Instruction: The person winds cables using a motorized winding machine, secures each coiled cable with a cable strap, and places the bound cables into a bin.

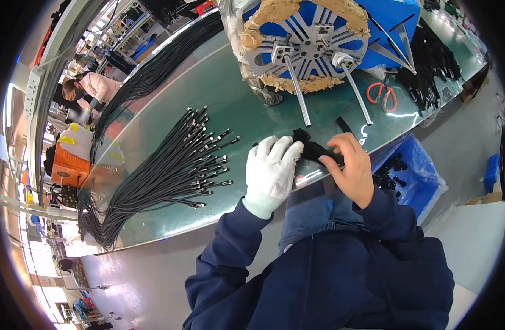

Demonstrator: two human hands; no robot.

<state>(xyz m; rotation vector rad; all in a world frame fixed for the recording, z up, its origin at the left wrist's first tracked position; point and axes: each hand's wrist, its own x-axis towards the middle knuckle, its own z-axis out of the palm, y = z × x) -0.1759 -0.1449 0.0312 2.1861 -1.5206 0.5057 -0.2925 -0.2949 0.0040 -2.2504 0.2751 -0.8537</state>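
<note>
Black piece (317,153), soft-looking, one: between the two hands, above the near edge of the green table (252,118); exact form unclear. 
Left hand (270,171), white-gloved: fingers curled on the piece's left end, gripping it. 
Right hand (351,165), bare: thumb and fingers closed on its right end. 
Black cables (148,187), one large bundle, metal-tipped: left of the hands, on the table. 
Spoked metal wheel (304,47), with two projecting rods (297,91): far side. 
Scissors (381,96), red-handled: right of the rods. 
Black strands (431,66), heaped: far right. 
Blue-lined container (423,173), holding black pieces: right, below table height. 
Co-worker (96,88), pink top: far left.
</note>
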